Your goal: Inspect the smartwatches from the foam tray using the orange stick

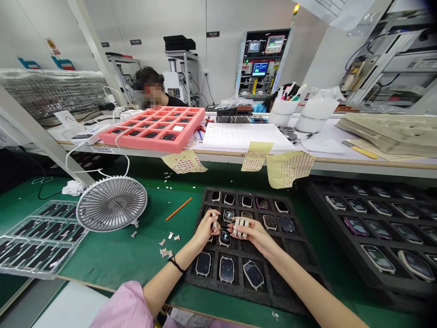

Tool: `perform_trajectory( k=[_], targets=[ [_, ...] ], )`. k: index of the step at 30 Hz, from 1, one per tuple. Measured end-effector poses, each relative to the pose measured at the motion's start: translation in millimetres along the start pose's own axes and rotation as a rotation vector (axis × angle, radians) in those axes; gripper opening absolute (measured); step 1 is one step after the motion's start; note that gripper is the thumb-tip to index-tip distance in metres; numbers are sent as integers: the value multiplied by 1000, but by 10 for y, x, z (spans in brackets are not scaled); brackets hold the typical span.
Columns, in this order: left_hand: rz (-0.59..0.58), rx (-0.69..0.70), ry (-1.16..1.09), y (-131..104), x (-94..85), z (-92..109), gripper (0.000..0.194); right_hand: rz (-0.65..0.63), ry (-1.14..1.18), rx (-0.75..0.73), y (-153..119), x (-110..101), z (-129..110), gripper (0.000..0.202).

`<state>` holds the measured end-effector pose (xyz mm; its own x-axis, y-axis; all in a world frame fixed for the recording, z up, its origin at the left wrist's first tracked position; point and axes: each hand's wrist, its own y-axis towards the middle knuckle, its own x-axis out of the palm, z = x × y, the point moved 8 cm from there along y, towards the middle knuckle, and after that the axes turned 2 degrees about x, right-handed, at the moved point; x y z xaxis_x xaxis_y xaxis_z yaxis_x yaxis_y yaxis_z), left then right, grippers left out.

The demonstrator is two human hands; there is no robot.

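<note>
Both of my hands hover over a black foam tray (280, 282) of smartwatch bodies, with white finger cots on several fingertips. My left hand (206, 228) has its fingers curled together at the tray's left side; what they hold, if anything, is hidden. Opposite it, my right hand (251, 231) is closed too, its fingertips beside a lit smartwatch (224, 237); I cannot tell whether they grip it. Just beyond, another smartwatch (228, 215) also shows a lit face. Dark-screened watches lie in the front row, among them a tilted one (253, 274).
A second black watch tray (344, 228) stands at right. Left are a grey fan (112, 203), a clear plastic tray (44, 237), an orange stick (178, 209) and small loose tabs (166, 253). The shelf above bears a pink foam tray (180, 145). A person (153, 91) sits beyond.
</note>
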<state>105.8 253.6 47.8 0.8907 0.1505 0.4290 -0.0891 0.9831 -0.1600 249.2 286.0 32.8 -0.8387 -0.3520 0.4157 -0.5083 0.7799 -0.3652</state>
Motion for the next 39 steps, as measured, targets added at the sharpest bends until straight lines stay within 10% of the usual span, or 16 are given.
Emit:
perform_trajectory(
  k=[39],
  targets=[
    [7,6,47,8,-39,-36,24,-5,-9,-11,-30,20,3,46]
  ],
)
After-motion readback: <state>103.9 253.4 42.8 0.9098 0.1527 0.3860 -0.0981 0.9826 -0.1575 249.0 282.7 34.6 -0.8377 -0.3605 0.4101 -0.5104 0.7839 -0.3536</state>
